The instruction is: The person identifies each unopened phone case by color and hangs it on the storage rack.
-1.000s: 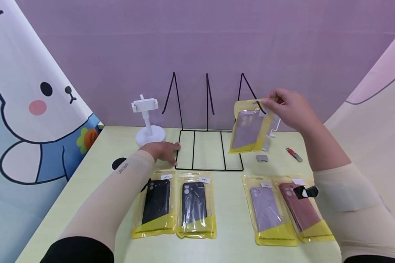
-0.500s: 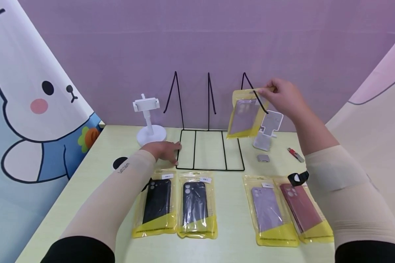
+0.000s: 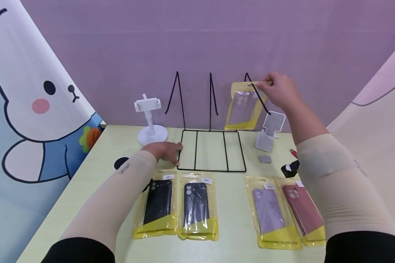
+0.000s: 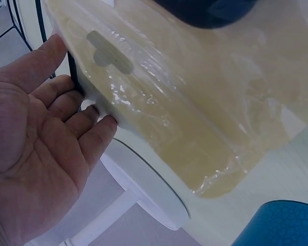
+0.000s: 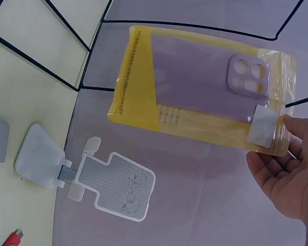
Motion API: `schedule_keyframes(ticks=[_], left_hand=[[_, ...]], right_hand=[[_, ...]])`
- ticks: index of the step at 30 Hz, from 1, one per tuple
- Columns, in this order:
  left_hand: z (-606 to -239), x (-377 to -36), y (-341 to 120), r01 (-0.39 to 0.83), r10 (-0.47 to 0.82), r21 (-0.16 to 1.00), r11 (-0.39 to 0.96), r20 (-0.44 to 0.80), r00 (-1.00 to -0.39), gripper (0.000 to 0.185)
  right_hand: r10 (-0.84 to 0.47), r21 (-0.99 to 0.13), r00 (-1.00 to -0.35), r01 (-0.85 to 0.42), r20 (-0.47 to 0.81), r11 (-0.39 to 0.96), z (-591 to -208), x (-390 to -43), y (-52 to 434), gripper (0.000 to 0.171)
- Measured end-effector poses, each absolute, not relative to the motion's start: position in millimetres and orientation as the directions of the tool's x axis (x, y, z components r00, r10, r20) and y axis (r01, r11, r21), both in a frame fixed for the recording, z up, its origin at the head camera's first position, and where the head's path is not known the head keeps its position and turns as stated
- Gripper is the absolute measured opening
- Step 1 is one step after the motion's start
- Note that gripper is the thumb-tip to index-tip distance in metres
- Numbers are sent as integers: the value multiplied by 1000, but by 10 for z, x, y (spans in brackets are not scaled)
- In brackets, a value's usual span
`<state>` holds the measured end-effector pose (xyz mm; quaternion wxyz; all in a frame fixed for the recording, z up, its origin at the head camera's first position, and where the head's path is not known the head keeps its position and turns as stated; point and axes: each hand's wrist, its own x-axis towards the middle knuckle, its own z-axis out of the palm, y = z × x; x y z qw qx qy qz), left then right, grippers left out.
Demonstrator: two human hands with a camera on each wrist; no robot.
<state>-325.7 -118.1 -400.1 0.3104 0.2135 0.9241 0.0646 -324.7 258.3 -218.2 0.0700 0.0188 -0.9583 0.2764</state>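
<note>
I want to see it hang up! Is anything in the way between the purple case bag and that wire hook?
Nothing visible blocks it. The right hand pinches the purple case bag by its top, right at the rightmost hook of the black wire rack.

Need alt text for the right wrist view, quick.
The right hand pinches the top edge of a yellow packet holding a lilac phone case, against a purple wall. Below it, a white phone stand sits on the table beside a black wire rack.
</note>
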Motion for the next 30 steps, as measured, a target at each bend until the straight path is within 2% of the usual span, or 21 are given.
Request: schedule_keyframes(ticks=[7, 13, 20, 30], left_hand=[[-3990, -3241, -1175, 343, 426, 253, 905, -551, -718, 86], [-3994, -3252, -1166, 345, 427, 251, 904, -551, -717, 87], [-4010, -3270, -1193, 347, 427, 250, 904, -562, -708, 86], [-4042, -3306, -1247, 373, 441, 238, 897, -548, -711, 86]], right_hand=[[15, -524, -985, -80, 174, 848, -2174, -3241, 2554, 55], [33, -600, -982, -88, 189, 795, -2161, -3122, 2608, 64], [8, -632, -970, -151, 242, 761, -2177, -2832, 2722, 65], [-86, -594, -973, -201, 216, 779, -2472, -2295, 2900, 52]])
